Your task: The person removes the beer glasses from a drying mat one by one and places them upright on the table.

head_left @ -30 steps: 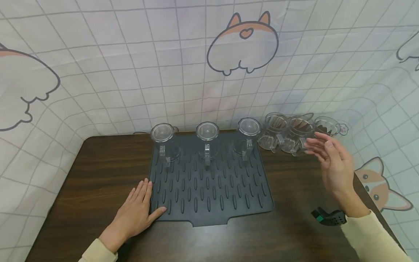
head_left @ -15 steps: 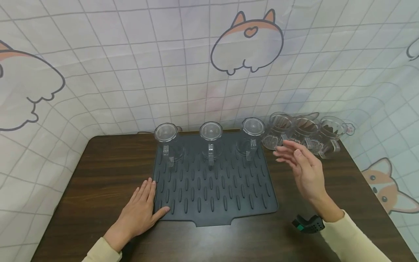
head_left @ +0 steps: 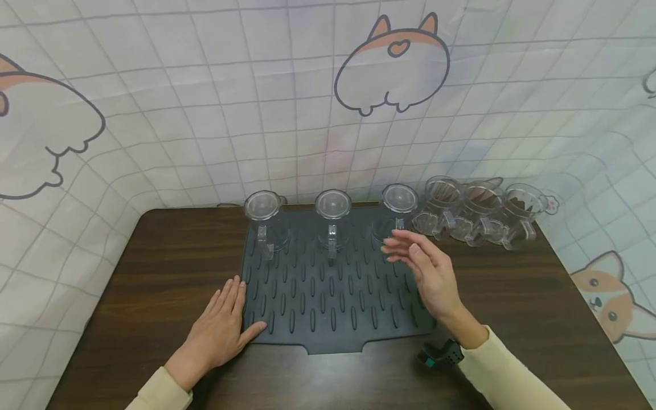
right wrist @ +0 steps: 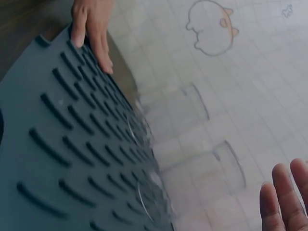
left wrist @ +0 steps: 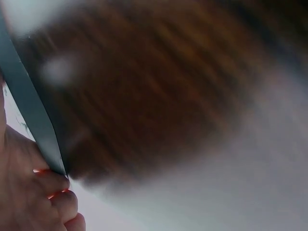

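Three clear, handled mugs of glass-like material [head_left: 333, 212] stood spaced in a row at the far edge of a dark grey, roughly rectangular mat with raised oval ridges [head_left: 322, 333]. Their handles pointed toward the mat's near edge. The mat lay flat.

The left hand [head_left: 216, 327] rested at the mat's left edge, fingers extended along it, thumb on the mat's surface near its front corner; it gripped nothing.

The right hand [head_left: 430, 273] was over the mat's right part, in front of the rightmost mug, fingers loosely extended and holding nothing. Whether the fingertips touched that mug could not be told.

Three further clear, handled cups [head_left: 480, 199] stood upright, close together, just right of the mat's far corner. A black wrist device with a green patch [head_left: 442, 354] was at the right wrist.

Beneath the mat was a dark brown wood-grain table [head_left: 148, 267]; beyond it, white grid-patterned cloth with corgi drawings [head_left: 215, 114].
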The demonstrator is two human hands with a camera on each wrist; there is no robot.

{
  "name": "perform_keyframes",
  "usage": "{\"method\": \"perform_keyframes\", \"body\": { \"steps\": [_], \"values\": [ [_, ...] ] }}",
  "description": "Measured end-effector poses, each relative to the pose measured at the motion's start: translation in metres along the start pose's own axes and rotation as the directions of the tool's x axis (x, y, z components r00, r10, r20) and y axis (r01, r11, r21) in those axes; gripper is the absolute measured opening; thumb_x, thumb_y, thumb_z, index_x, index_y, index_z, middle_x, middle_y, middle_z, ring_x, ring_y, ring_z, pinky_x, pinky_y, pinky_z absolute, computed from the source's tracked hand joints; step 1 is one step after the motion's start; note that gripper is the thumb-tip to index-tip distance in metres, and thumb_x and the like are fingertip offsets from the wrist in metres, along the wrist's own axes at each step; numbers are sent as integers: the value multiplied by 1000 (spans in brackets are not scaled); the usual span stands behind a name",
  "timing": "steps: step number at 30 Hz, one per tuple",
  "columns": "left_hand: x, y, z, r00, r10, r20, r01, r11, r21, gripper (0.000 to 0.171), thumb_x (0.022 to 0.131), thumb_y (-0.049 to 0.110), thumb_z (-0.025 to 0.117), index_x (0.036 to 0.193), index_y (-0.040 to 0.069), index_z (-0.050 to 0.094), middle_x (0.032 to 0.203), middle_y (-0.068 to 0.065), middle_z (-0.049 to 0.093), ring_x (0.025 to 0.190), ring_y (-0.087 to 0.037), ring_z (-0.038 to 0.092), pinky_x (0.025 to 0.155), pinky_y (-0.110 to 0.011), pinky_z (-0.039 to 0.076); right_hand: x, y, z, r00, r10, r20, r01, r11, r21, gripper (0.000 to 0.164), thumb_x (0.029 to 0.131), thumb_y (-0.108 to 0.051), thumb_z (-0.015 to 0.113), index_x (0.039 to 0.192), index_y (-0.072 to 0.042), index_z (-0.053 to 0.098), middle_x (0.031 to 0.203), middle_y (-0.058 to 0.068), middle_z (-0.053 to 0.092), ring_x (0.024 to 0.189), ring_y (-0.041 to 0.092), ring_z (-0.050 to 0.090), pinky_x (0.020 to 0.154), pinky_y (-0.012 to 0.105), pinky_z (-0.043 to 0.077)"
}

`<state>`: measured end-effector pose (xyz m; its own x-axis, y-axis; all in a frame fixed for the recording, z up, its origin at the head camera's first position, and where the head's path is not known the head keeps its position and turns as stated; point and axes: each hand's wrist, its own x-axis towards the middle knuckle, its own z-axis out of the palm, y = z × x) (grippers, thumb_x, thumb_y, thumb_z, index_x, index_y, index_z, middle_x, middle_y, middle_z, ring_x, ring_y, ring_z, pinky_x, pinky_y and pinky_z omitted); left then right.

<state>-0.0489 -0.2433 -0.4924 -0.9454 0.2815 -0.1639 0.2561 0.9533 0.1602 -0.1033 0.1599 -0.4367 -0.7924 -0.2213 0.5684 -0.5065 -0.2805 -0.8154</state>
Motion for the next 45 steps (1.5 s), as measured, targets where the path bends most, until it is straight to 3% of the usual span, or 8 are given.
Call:
{"method": "perform_keyframes", "body": {
  "steps": [7, 14, 21, 27, 30, 35, 39, 45],
  "values": [
    [1, -1, -2, 1000, 17, 4, -17, 1000, 13, 95, 101, 62, 51, 159, -9, 27, 170, -30, 22, 158, -47, 23, 127, -63, 26, 4, 11, 29, 995, 101, 6, -101, 994, -35, 39, 112, -8, 35, 138, 13, 54, 128, -4, 74, 117, 11, 72, 97, 27, 60],
    [-1, 0, -2, 1000, 21, -2, -21, 999, 42, 93, 102, 61, 52, 159, -10, 28, 169, -30, 23, 158, -47, 24, 128, -61, 26, 10, 29, 56, 996, 81, 49, -81, 997, 7, 41, 112, -7, 32, 139, 18, 50, 131, -2, 73, 117, 11, 71, 96, 26, 59],
    [-2, 1, -3, 999, 34, -26, -32, 998, 55, 92, 102, 60, 52, 157, -10, 31, 167, -30, 27, 158, -46, 27, 128, -60, 29, 12, 39, 81, 984, 165, 65, -165, 986, -7, 44, 113, -14, 35, 141, 17, 49, 132, -6, 71, 118, 8, 70, 97, 26, 59],
    [-1, 1, -3, 1000, 26, -9, -26, 998, 62, 92, 102, 61, 50, 158, -9, 30, 169, -29, 26, 159, -45, 26, 129, -59, 27, 15, 45, 98, 974, 221, 60, -219, 975, -36, 45, 112, -17, 38, 144, 13, 49, 135, 32, 64, 119, 6, 69, 98, 29, 60],
    [-1, 0, -3, 1000, 14, 7, -14, 998, 68, 93, 102, 62, 49, 159, -9, 29, 169, -29, 25, 159, -44, 25, 129, -59, 27, 18, 50, 106, 971, 234, 57, -231, 972, -47, 45, 112, -17, 38, 145, 12, 49, 135, 39, 59, 119, 4, 68, 98, 28, 59],
    [-1, 0, -3, 1000, 11, 7, -12, 997, 74, 93, 102, 62, 50, 159, -9, 30, 169, -28, 25, 159, -44, 25, 129, -58, 27, 20, 60, 119, 963, 265, 48, -260, 961, -95, 41, 112, -17, 42, 145, 4, 53, 135, 31, 64, 117, 5, 69, 97, 32, 60],
    [0, -1, -3, 1000, 13, 1, -13, 997, 76, 93, 101, 62, 51, 158, -8, 31, 169, -28, 26, 159, -44, 26, 129, -58, 27, 24, 69, 128, 957, 290, 31, -285, 953, -104, 39, 111, -19, 44, 144, -1, 56, 135, 27, 66, 118, 15, 70, 97, 35, 61],
    [0, 0, -3, 1000, 7, 22, -8, 998, 69, 93, 102, 63, 50, 159, -8, 29, 169, -28, 24, 159, -45, 24, 129, -58, 26, 31, 82, 138, 952, 306, 13, -303, 946, -115, 40, 111, -20, 45, 143, 2, 56, 134, 25, 67, 119, 30, 69, 97, 35, 61]
  ]
}}
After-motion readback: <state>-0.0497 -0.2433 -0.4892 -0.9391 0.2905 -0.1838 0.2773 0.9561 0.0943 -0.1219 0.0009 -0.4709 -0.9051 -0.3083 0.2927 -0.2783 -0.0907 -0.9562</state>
